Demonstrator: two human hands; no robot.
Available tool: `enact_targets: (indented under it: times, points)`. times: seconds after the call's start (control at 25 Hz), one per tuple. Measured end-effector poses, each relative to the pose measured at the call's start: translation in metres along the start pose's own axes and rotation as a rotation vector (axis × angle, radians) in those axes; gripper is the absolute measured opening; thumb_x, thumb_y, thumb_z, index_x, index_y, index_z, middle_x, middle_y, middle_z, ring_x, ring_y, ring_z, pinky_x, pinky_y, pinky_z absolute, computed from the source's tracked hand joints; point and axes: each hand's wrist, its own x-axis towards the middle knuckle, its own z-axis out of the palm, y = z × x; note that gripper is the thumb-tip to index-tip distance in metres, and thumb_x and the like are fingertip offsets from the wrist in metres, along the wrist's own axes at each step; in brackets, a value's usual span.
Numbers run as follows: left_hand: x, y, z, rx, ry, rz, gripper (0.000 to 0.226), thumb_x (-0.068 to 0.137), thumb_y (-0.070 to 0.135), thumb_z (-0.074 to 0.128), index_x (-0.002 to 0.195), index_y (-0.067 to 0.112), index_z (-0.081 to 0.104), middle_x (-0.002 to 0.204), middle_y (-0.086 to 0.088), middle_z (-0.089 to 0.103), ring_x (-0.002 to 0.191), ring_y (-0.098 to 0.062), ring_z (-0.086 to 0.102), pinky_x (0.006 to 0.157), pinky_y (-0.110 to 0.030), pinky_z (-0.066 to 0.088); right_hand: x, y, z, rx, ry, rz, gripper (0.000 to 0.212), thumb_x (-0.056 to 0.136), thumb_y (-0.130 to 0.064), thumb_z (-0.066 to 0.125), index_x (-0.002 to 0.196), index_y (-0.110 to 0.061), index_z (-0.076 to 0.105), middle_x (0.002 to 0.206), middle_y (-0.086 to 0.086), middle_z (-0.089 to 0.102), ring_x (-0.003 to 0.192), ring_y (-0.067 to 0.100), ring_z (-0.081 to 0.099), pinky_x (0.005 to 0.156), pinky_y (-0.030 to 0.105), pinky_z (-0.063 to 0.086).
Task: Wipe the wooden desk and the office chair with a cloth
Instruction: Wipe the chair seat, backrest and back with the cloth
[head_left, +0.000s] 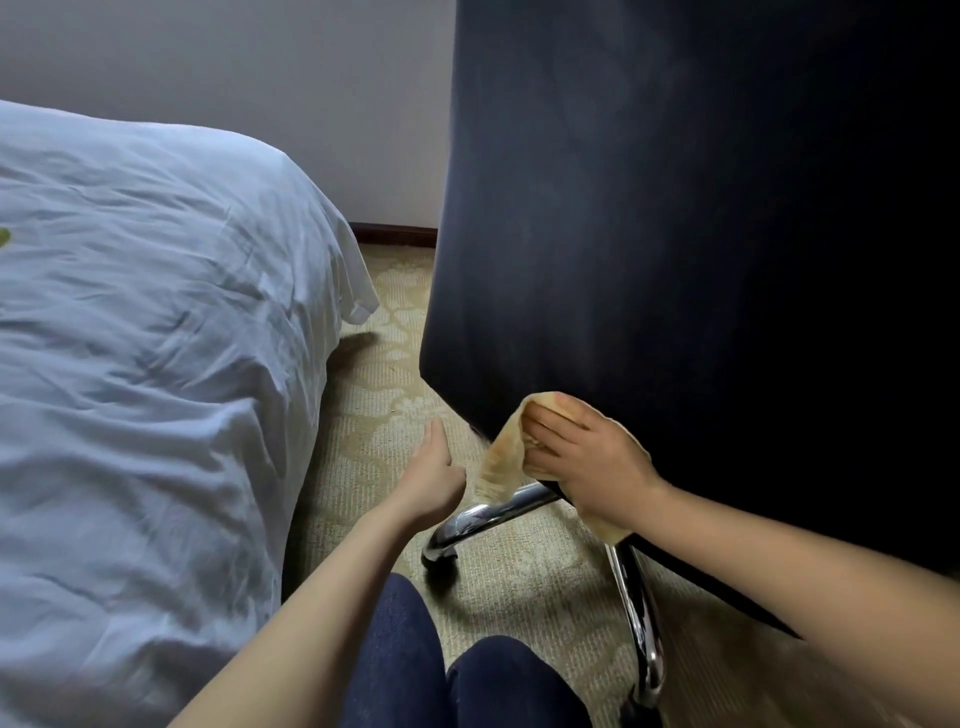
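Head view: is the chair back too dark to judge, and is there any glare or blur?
Head view: the chair back is very dark, fading to black at right; bright glare on the chrome legs; slight blur on the cloth in the right hand.

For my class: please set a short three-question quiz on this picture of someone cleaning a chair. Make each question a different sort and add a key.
1. True or false: the right hand grips the tan cloth against the lower edge of the dark blue upholstered office chair.
2. What stands to the left of the chair? A) a wooden desk B) a bed with crumpled white bedding C) a bookshelf
3. Fill in: the chair's curved base tubes are made of shiny ____.

Key: 1 true; 2 B; 3 metal.
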Motion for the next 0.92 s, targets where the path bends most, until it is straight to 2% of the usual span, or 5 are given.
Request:
enact_targets:
  times: [0.16,0.28,0.52,0.72,0.92]
  points:
    - [0.004,0.004,0.006,-0.005,0.003,0.029,0.075,0.092,0.0,0.037,0.149,0.007,-0.01,0.158,-0.01,-0.008,0.146,-0.024,-0.002,0.119,-0.038,0.008,-0.022,0.031,-0.01,-0.1,0.133,0.035,0.05,0.093,-0.03,0.025,0.14,-0.026,0.042,0.15,-0.003,0.033,0.141,0.019,0.024,0.118,0.048,0.005]
    - [0.007,0.003,0.004,-0.024,0.018,0.035,0.074,0.092,-0.001,0.036,0.149,0.007,-0.01,0.158,-0.01,-0.009,0.146,-0.022,-0.003,0.119,-0.039,0.007,-0.007,0.064,-0.039,-0.073,0.284,0.204,0.048,0.088,-0.028,0.028,0.125,-0.023,0.059,0.139,0.002,0.05,0.135,0.021,0.038,0.112,0.045,0.026]
    - [0.013,0.004,-0.012,-0.025,0.071,0.068,0.075,0.09,-0.002,0.035,0.15,0.011,-0.009,0.159,-0.006,-0.008,0.146,-0.02,-0.006,0.119,-0.043,0.005,0.068,0.13,-0.096,-0.081,0.189,0.414,0.05,0.098,-0.043,0.017,0.146,-0.029,0.015,0.158,0.002,0.006,0.145,0.024,-0.004,0.114,0.047,-0.011]
    - [0.008,0.006,-0.03,0.124,0.244,0.088,0.073,0.09,0.0,0.035,0.151,0.017,-0.003,0.16,-0.005,0.0,0.146,-0.023,-0.003,0.118,-0.048,0.004,0.133,0.123,-0.11,-0.138,0.126,0.441,0.054,0.097,-0.047,0.018,0.148,-0.032,0.006,0.159,0.001,-0.005,0.144,0.028,-0.012,0.114,0.052,-0.013]
    - [0.002,0.001,-0.054,0.357,0.316,0.065,0.069,0.095,0.007,0.031,0.15,0.015,-0.011,0.159,-0.001,-0.009,0.146,-0.019,-0.006,0.117,-0.044,0.001,0.15,0.075,-0.083,-0.15,0.021,0.205,0.055,0.1,-0.041,0.016,0.15,-0.026,-0.001,0.158,0.006,-0.01,0.144,0.03,-0.013,0.11,0.053,-0.014]
